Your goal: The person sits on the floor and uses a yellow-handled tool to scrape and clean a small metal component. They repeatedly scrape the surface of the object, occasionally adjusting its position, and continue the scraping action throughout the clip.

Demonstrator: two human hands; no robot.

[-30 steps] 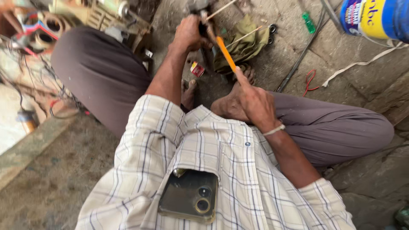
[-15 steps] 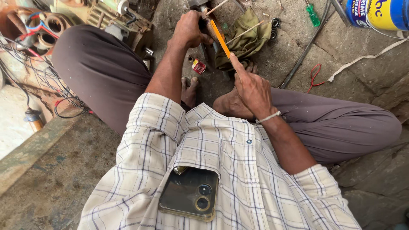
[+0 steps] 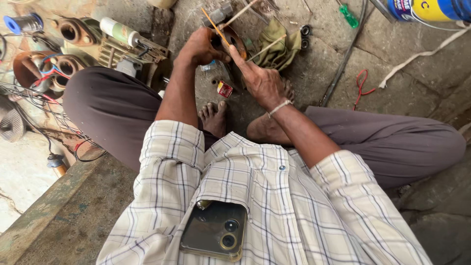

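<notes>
Change: the orange rod (image 3: 214,25) has swung from the right hand's side over to the left — it now slants up and to the left above the left hand, where half a second ago it ran up from the right hand's fingers.
Containers: a blue and yellow can (image 3: 431,10) lies on its side at the far right edge; its contents cannot be seen. The shirt pocket (image 3: 216,230) near the camera holds a dark phone, lenses outward.
Motor part: a round rusty-brown piece (image 3: 236,41) on the stone floor (image 3: 392,54), far centre, between the two hands and touching both.
Left hand (image 3: 201,46): curled closed on the part's left side, with the orange rod rising from it.
Right hand (image 3: 262,81): just right of the part, fingers stretched forward onto its rim — not a closed fist.
Around: an olive rag (image 3: 277,49) just right of the part, a green screwdriver (image 3: 349,15) further right, red wire (image 3: 362,83) on the floor, motor housings (image 3: 54,64) at the far left.
</notes>
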